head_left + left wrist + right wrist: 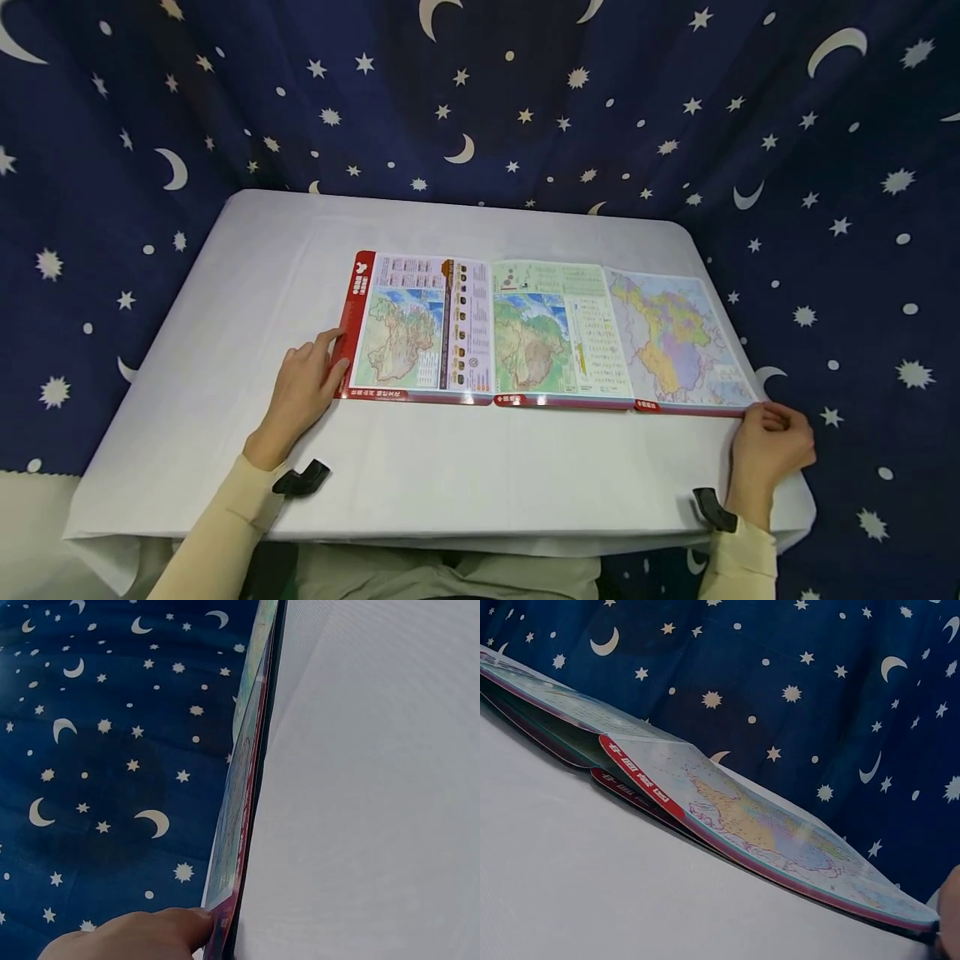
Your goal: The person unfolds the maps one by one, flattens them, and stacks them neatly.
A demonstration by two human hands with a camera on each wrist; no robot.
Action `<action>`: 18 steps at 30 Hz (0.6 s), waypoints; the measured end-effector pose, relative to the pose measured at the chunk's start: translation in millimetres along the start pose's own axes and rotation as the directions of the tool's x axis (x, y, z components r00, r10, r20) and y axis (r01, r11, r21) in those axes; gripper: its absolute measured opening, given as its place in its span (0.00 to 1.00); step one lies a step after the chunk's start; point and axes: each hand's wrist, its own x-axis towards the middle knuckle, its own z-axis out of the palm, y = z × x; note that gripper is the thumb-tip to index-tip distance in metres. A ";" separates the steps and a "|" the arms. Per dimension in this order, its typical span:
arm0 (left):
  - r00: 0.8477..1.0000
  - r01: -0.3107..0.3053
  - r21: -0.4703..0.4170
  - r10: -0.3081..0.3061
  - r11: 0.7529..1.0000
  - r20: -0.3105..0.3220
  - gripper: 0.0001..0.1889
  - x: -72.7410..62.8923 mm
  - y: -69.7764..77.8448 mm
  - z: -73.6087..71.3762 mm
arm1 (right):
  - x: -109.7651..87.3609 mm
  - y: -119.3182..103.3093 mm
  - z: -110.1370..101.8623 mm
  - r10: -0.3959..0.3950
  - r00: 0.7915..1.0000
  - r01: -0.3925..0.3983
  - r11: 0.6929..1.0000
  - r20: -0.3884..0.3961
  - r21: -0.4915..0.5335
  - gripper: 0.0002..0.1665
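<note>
A folding map (528, 342) is spread open in three panels across the white table, with a red strip at its left side and several printed maps. At that red strip, my left hand (302, 392) holds the edge between thumb and fingers. Its thumb (191, 924) lies along the border in the left wrist view, where the other fingertips are hidden. My right hand (774, 442) pinches the near right corner with curled fingers. In the right wrist view the map panels (765, 825) bow slightly off the table, and only a blurred bit of that hand shows.
The white-clothed table (525, 475) has rounded corners and extends past the map on the left and in front. A dark blue curtain (480, 100) with moons and stars hangs behind and along the sides. Black wrist mounts (302, 479) sit on both sleeves.
</note>
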 end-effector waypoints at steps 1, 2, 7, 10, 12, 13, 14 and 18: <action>1.000 0.004 -0.009 -0.004 1.000 -0.002 0.25 0.2 -0.1 0.0 | 0.1 -0.1 -0.8 -0.004 1.000 0.004 1.000 -0.010 0.000 0.19; 1.000 0.010 -0.018 -0.010 1.000 -0.005 0.25 0.4 -0.1 0.0 | -0.1 -0.2 -1.7 -0.004 1.000 0.004 1.000 -0.017 0.002 0.19; 0.996 0.089 -0.038 -0.090 0.995 -0.028 0.21 -1.1 -3.3 -2.3 | -4.1 -0.4 -5.0 0.012 1.000 -0.011 1.000 -0.022 0.021 0.17; 0.990 0.137 -0.032 -0.138 0.990 -0.025 0.18 -2.9 -7.6 -5.9 | -7.4 -2.3 -4.2 0.013 1.000 -0.012 1.000 -0.004 0.029 0.17; 0.989 0.143 -0.030 -0.144 0.989 -0.033 0.17 -4.0 -11.7 -9.6 | -8.5 -6.1 -1.4 0.003 1.000 -0.003 0.999 0.018 0.036 0.17; 0.989 0.144 -0.031 -0.145 0.989 -0.036 0.17 -4.4 -14.1 -12.0 | -8.9 -8.7 -0.1 -0.007 1.000 0.006 0.999 0.028 0.039 0.18; 0.989 0.141 -0.030 -0.142 0.990 -0.040 0.17 -4.8 -17.7 -14.4 | -8.9 -10.5 1.9 -0.018 0.999 0.017 0.999 0.037 0.039 0.18; 0.989 0.124 -0.025 -0.126 0.992 -0.074 0.15 -7.3 -31.7 -24.8 | -8.4 -18.2 9.3 -0.066 0.995 0.062 0.997 0.070 0.054 0.21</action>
